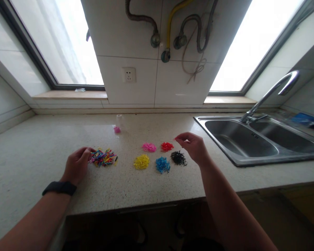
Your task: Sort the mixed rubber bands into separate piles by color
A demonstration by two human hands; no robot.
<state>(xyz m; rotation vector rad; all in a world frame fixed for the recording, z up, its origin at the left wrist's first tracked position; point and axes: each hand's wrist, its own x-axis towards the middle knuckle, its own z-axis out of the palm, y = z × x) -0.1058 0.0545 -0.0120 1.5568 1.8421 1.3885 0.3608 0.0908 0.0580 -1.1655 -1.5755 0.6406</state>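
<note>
On the left of the counter lies a mixed pile of small coloured rubber bands (104, 157). My left hand (77, 164) rests at its left edge, fingers closed together; what they hold, if anything, is hidden. Over to the right, my right hand (192, 144) pinches a red rubber band (174, 139) between thumb and fingertips, slightly above the counter. Just left of it sits a red pile (167, 146). A pink pile (149, 147), a yellow pile (141, 162), a blue pile (162, 165) and a black pile (179, 158) lie close by, each of one colour.
Behind the piles stands a small clear container (119, 120) beside a pink object (116, 129). A steel double sink (238, 160) with a faucet (270, 94) occupies the right of the counter (115, 191). Pipes and a socket (129, 75) are on the wall.
</note>
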